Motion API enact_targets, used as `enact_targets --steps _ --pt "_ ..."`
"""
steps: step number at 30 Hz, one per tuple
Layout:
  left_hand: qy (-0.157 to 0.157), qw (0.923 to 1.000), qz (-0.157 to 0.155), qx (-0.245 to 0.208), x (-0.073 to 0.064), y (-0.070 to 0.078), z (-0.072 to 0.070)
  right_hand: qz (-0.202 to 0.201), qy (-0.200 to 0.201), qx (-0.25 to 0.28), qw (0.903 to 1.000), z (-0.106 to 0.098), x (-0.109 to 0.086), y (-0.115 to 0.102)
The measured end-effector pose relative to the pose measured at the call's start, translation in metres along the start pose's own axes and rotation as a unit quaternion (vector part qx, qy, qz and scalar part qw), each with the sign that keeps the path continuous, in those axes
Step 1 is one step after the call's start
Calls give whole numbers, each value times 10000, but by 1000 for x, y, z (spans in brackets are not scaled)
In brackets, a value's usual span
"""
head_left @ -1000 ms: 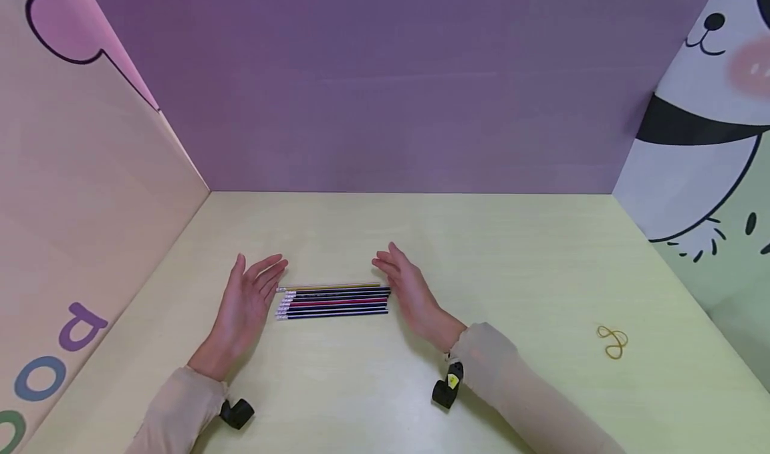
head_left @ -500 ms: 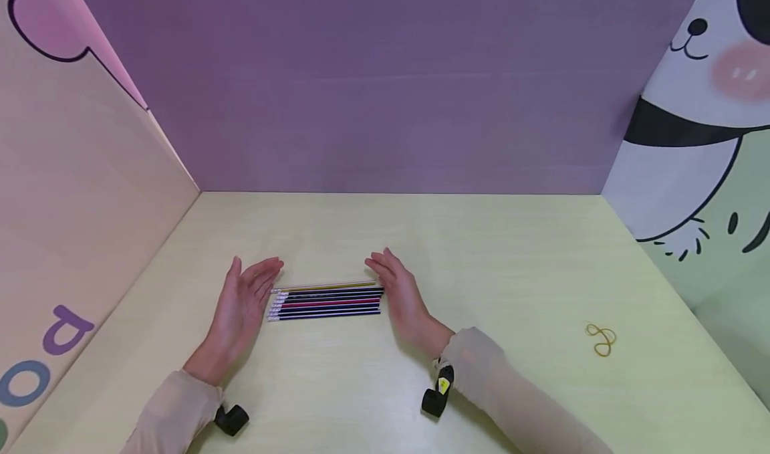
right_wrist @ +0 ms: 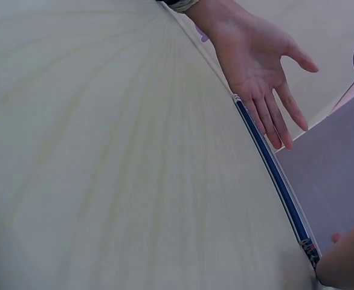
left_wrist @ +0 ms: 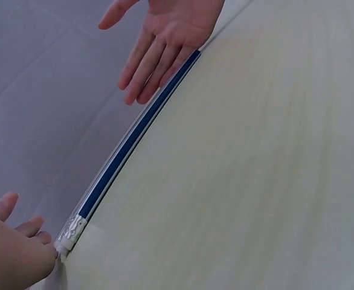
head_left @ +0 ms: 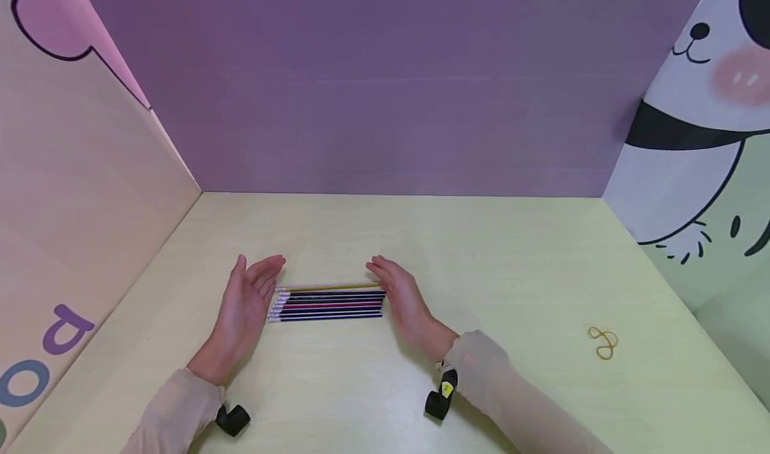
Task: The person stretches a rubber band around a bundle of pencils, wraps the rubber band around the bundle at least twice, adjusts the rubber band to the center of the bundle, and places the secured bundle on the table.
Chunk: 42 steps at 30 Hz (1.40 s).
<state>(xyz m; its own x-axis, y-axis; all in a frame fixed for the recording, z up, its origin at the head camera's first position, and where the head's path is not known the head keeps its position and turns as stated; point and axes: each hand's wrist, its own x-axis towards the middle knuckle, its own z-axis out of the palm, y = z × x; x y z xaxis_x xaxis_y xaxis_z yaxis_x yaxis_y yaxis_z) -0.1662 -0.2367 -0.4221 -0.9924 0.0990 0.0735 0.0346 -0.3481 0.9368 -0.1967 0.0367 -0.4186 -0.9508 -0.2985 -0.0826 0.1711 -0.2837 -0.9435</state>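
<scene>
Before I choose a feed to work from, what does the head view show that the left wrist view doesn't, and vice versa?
Only the head view shows the yellow looped band, the printed panda and the row of pencils from above. Only the left wrist view shows the right hand from its palm side and the nearest pencil close up. Both show the left hand, the right hand, pencils between them and the pale tabletop.

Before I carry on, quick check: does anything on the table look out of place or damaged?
Slightly: in the row of pencils, the farthest, yellow pencil seems to sit a little left of its neighbour, so the ends look uneven. I see no spill or damage. The twisted band lies apart on the right.
</scene>
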Motion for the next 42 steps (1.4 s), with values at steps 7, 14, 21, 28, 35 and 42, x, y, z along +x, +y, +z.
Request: enact_targets --steps 7,14,21,28,35,42 --pt "-26 9999 -109 -125 0 -2 1 -13 -160 -62 9999 -2 -1 1" --pt "192 9997 -133 -40 -1 -2 3 74 -57 136 9999 -7 7 -4" --pt "174 9998 -25 76 -3 -3 3 189 -231 -487 9984 -11 6 -5" --pt "292 9995 24 93 -4 -5 3 195 128 -915 9955 -7 0 -5" --pt "272 9993 -38 248 -4 -8 5 -200 278 -194 9992 -1 1 -1" --pt "257 9995 -5 161 -5 -7 8 -110 362 308 9988 7 -3 7"
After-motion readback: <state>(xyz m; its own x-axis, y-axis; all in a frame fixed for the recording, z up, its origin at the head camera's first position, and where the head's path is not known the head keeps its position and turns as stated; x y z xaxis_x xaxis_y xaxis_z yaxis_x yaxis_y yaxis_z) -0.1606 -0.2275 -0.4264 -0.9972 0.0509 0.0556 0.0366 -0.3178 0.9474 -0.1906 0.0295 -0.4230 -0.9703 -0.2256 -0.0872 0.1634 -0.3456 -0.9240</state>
